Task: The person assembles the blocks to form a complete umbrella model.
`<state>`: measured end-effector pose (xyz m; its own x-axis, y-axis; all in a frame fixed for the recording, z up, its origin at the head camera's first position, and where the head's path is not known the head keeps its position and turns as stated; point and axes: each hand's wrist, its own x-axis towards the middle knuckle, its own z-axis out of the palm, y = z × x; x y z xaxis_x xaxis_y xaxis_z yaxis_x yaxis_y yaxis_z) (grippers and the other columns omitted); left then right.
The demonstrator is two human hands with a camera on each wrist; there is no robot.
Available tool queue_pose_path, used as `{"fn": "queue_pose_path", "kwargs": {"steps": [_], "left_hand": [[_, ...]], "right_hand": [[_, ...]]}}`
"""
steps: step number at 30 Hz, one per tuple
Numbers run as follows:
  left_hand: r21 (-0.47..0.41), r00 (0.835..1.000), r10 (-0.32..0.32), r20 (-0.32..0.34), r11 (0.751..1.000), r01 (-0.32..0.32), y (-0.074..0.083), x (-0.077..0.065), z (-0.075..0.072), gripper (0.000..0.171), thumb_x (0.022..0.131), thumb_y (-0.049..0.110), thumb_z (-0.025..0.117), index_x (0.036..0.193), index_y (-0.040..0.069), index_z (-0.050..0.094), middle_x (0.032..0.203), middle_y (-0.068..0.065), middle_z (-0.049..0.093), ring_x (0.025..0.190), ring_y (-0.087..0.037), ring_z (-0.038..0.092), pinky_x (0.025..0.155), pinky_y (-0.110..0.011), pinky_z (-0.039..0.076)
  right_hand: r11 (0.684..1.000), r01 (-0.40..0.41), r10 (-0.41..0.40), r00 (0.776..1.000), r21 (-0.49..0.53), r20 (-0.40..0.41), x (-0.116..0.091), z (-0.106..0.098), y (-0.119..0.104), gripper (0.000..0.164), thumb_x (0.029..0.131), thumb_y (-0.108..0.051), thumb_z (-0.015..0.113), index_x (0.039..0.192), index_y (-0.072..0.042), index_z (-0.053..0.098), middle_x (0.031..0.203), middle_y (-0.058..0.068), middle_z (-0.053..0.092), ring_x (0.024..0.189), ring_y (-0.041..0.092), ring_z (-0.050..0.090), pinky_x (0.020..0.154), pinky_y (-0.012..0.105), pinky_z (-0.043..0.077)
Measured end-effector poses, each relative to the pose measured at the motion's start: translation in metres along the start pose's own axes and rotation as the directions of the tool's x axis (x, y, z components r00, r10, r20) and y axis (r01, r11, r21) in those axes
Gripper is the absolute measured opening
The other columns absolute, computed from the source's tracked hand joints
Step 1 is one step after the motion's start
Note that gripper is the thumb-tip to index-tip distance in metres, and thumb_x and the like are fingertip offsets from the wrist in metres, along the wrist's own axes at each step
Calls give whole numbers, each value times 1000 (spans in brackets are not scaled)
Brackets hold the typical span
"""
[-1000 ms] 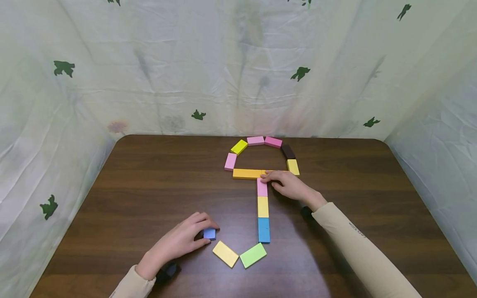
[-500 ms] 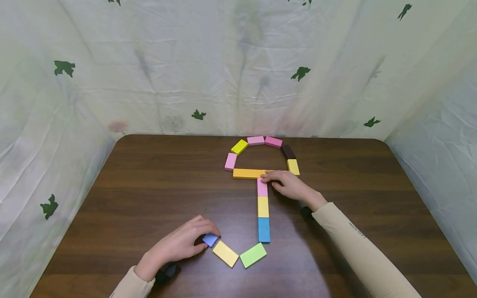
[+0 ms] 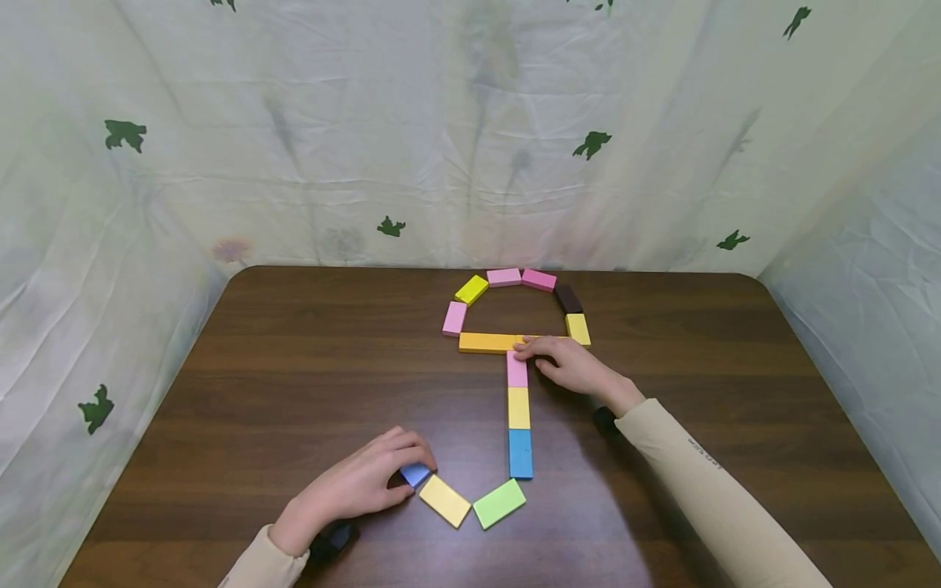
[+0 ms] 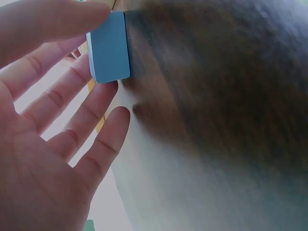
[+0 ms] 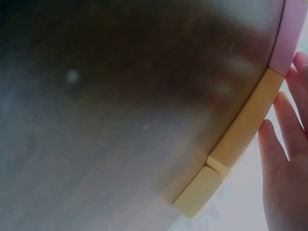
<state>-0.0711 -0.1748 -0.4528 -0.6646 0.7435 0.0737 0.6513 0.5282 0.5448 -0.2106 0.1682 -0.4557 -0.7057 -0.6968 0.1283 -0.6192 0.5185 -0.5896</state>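
In the head view my left hand (image 3: 363,476) pinches a small blue block (image 3: 415,474) between thumb and fingers. The block lies tilted on the table, its corner against or very near a pale yellow block (image 3: 445,501). The left wrist view shows the thumb over one end of this blue block (image 4: 111,50), fingers along its side. My right hand (image 3: 566,363) rests its fingertips where an orange block (image 3: 487,343) row meets a pink block (image 3: 518,372). Seen from the right wrist, the fingers of the right hand (image 5: 288,159) lie loosely beside the blocks.
Below the pink block run a yellow block (image 3: 519,408), a bright blue block (image 3: 520,454) and an angled green block (image 3: 500,504). At the back, several blocks, including a dark brown block (image 3: 568,299), form an arch. A patterned cloth (image 3: 331,147) hangs behind the brown table (image 3: 294,367).
My left hand has turned the small blue block from square-on to slanted and shifted it down to the pale yellow block. The right hand has stayed in place.
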Motion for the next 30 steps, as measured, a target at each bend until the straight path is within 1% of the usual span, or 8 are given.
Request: {"fn": "queue_pose_path", "kwargs": {"steps": [8, 22, 30], "left_hand": [[5, 999, 37, -11, 999, -37, 1, 0, 0, 28, 79, 3, 73, 100, 20, 65, 106, 13, 56, 97, -8, 48, 82, -28, 45], [-13, 998, 59, -13, 998, -59, 3, 1, 0, 29, 79, 1, 73, 102, 18, 66, 108, 12, 54, 101, -10, 48, 84, -27, 46], [-4, 998, 62, -12, 998, -62, 2, 1, 1, 29, 79, 1, 73, 101, 18, 66, 107, 11, 54, 102, -10, 48, 85, -27, 46]], "right_hand": [[1000, -16, 16, 1000, 5, 11, 1, 0, 0, 34, 90, 7, 54, 120, -4, 66, 125, 8, 62, 128, 25, 47, 101, 42, 39], [1000, -17, 16, 1000, 11, 8, 1, 0, 1, 35, 90, 8, 54, 119, -4, 67, 125, 8, 62, 128, 25, 47, 101, 42, 39], [1000, -11, 11, 1000, 7, 7, 0, 1, 1, 34, 90, 8, 53, 119, -4, 67, 124, 8, 63, 128, 25, 47, 102, 41, 38]]}}
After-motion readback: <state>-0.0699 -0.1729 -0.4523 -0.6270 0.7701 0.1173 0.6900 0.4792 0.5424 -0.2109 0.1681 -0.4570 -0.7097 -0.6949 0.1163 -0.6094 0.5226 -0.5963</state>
